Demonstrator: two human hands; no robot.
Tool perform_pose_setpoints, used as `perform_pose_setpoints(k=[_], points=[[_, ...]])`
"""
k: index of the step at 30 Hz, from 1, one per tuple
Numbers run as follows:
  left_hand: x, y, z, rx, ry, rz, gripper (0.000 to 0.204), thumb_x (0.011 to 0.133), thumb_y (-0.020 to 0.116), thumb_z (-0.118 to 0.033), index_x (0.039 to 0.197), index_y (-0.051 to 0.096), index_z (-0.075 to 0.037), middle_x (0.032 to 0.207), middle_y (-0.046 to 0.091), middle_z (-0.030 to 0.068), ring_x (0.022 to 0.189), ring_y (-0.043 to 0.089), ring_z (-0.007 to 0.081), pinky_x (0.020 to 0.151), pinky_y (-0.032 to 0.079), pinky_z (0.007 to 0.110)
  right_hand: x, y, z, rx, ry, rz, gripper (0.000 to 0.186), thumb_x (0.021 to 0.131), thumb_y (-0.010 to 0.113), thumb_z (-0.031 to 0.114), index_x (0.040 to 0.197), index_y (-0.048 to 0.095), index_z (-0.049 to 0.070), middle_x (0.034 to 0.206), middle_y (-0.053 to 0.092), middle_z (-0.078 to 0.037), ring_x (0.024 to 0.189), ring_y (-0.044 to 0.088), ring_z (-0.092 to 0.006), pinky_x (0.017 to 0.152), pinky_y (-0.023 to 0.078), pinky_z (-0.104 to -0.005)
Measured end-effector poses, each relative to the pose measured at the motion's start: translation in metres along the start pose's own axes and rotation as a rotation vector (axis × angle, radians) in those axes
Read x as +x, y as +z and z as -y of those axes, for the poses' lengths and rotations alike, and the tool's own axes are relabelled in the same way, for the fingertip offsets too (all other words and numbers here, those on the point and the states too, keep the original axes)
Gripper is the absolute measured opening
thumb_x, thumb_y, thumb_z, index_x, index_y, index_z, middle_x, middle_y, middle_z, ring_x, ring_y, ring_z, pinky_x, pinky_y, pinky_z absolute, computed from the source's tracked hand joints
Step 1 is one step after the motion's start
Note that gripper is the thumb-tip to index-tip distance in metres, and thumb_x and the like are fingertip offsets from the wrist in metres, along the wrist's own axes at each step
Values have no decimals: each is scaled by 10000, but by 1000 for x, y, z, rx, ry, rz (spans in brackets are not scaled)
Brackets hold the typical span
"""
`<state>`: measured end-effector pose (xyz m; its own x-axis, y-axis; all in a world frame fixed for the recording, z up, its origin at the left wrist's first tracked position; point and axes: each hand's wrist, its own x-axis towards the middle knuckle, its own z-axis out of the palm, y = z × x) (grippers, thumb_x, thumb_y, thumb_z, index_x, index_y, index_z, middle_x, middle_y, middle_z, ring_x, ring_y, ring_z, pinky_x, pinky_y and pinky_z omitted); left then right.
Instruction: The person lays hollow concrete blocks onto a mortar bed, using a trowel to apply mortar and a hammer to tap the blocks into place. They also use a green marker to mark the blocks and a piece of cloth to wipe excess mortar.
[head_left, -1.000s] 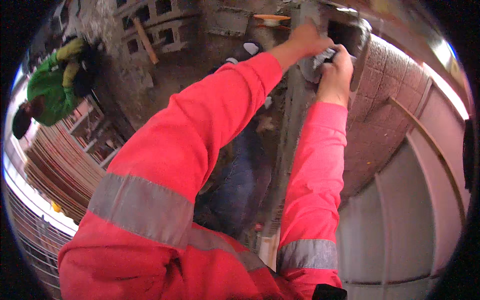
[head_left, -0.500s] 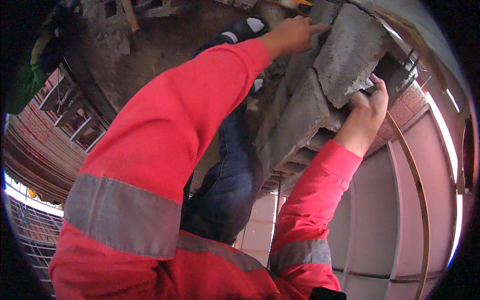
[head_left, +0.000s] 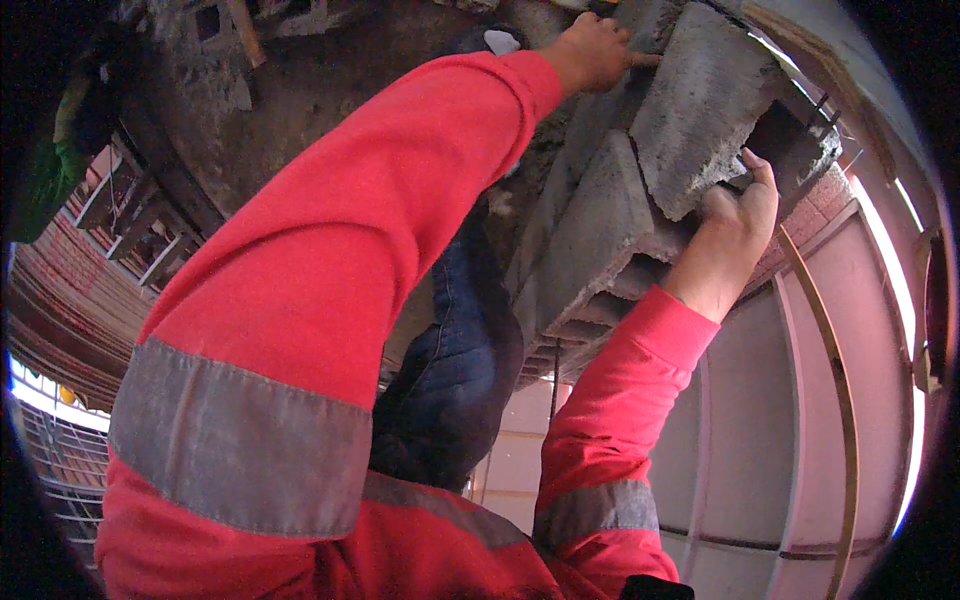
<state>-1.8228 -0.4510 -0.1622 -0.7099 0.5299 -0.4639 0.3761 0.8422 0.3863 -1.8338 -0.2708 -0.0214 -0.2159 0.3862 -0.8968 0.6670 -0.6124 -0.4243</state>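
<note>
My right hand (head_left: pixel 735 220) grips the jagged lower edge of a broken grey concrete block (head_left: pixel 695 95), fingers hooked at its hollow. That block sits on a row of hollow blocks (head_left: pixel 595 245), with a dark crack between them. My left hand (head_left: pixel 595 55) is at the block's upper left side, thumb stretched toward it and other fingers loosely bent and apart; whether it presses on the block I cannot tell. Short rods (head_left: pixel 820 115) stick up beside the block's right end.
Another person's green sleeve (head_left: pixel 50 190) shows at the left edge, above stacked boards (head_left: pixel 65 310) and wire mesh (head_left: pixel 55 480). My jeans-clad leg (head_left: pixel 450 360) is beside the block row. A curved wooden strip (head_left: pixel 830 370) crosses grey panels (head_left: pixel 740 430) at right. More blocks (head_left: pixel 210 25) lie at top left.
My view has shifted, bringing the block row into fuller sight. My right hand took its hooked grip on the block's broken edge. In the last half second my left hand moved slightly up.
</note>
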Motion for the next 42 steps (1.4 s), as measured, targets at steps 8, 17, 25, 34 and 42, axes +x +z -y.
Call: perform_pose_setpoints(k=[8, 17, 25, 34, 42], points=[[-3, 51, -25, -828, -201, -266, 644, 764, 649, -205, 1345, 412, -62, 1136, 581, 161, 1064, 570, 265, 854, 463, 395, 0, 7, -7, 34, -22, -23, 151, 775, 547, 55, 897, 577, -29, 918, 631, -156, 830, 620, -328, 800, 499, -457], [-8, -10, -58, -1927, -411, -125, 575, 831, 601, -184, 1364, 411, -80, 1227, 542, 212, 1102, 540, 246, 904, 430, 338, 19, -10, -8, 89, -77, -66, 124, 737, 591, 44, 833, 550, -22, 809, 600, -135, 689, 611, -306, 656, 518, -426], [-9, -38, -78, -1721, -96, -460, 469, 936, 455, -157, 1396, 367, -130, 1468, 218, 277, 1337, 313, 373, 1077, 280, 360, 4, 8, -23, 162, -254, -110, 145, 691, 639, 33, 810, 562, -3, 758, 556, -78, 635, 577, -244, 547, 470, -375], [-11, -88, -99, -1276, -395, -340, 1146, 638, 790, -350, 1393, 82, 143, 1277, 469, 313, 1225, 475, 329, 1001, 393, 336, -15, 9, -21, 237, -334, -89, 94, 709, 562, -52, 789, 574, -99, 769, 596, -102, 673, 609, -213, 593, 500, -337], [-16, -89, -98, -1263, -436, -277, 1065, 666, 721, -299, 1389, 80, 150, 1187, 521, 340, 1129, 537, 395, 956, 437, 368, -23, 16, -20, 222, -266, -181, 102, 694, 575, -50, 783, 569, -100, 769, 593, -102, 661, 596, -223, 600, 488, -341]])
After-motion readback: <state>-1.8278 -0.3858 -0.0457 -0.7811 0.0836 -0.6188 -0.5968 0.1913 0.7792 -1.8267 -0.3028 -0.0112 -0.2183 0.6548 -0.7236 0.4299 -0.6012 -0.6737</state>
